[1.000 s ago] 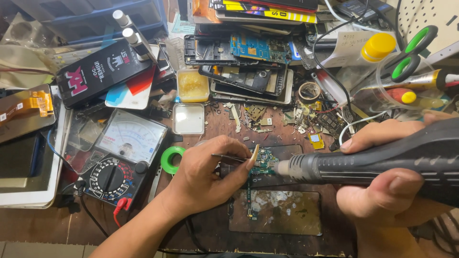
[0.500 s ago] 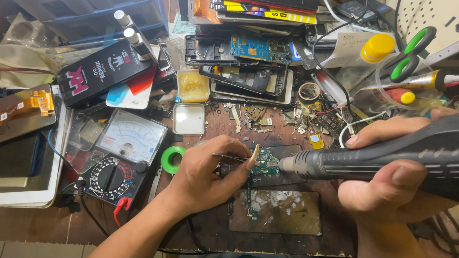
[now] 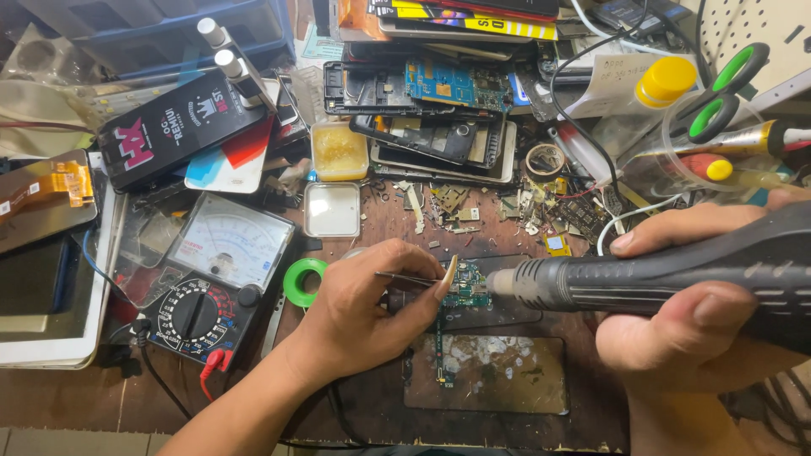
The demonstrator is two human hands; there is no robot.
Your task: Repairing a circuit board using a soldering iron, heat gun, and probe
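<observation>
My left hand [image 3: 367, 308] pinches thin metal tweezers [image 3: 407, 276] whose tips reach a small green circuit board [image 3: 467, 289] lying on the workbench. My right hand [image 3: 688, 317] grips the thick black handle of a hot-air tool [image 3: 659, 274]. Its metal nozzle [image 3: 500, 282] points left and sits right at the board's right edge. A dark rectangular work plate [image 3: 498, 376] with pale residue lies just below the board.
An analog multimeter [image 3: 211, 279] and a green tape roll [image 3: 302, 281] sit to the left. A flux tin [image 3: 339, 152] and its lid [image 3: 332, 209] lie behind. Stacked phone parts [image 3: 431, 110], scissors [image 3: 718, 89], a yellow-capped bottle [image 3: 659, 84] and scattered scraps crowd the back.
The hot-air tool's nozzle has shifted slightly closer to the board. My left hand with the tweezers has stayed in place.
</observation>
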